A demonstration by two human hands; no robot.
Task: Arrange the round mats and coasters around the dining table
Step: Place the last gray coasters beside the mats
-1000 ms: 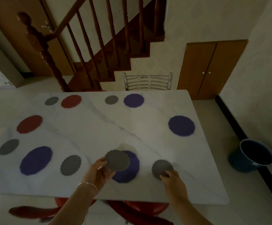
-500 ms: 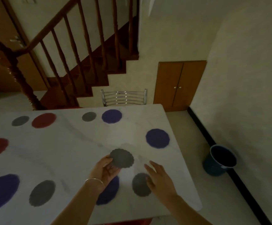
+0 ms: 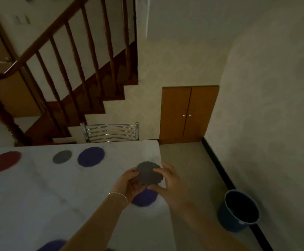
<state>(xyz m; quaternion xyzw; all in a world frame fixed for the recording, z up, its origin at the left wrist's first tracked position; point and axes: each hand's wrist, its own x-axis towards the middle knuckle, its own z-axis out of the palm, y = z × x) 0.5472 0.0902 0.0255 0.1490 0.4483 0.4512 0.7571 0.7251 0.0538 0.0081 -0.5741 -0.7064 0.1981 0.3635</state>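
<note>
Now both hands (image 3: 147, 180) grip the grey coaster (image 3: 149, 173); earlier only the left did.

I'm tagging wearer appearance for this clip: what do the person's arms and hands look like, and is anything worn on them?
Both forearms are bare, with no sleeves in view. The left hand has a thin, silvery bangle around its wrist. The right hand shows no jewellery or glove. The dim light hides finer detail.
</note>
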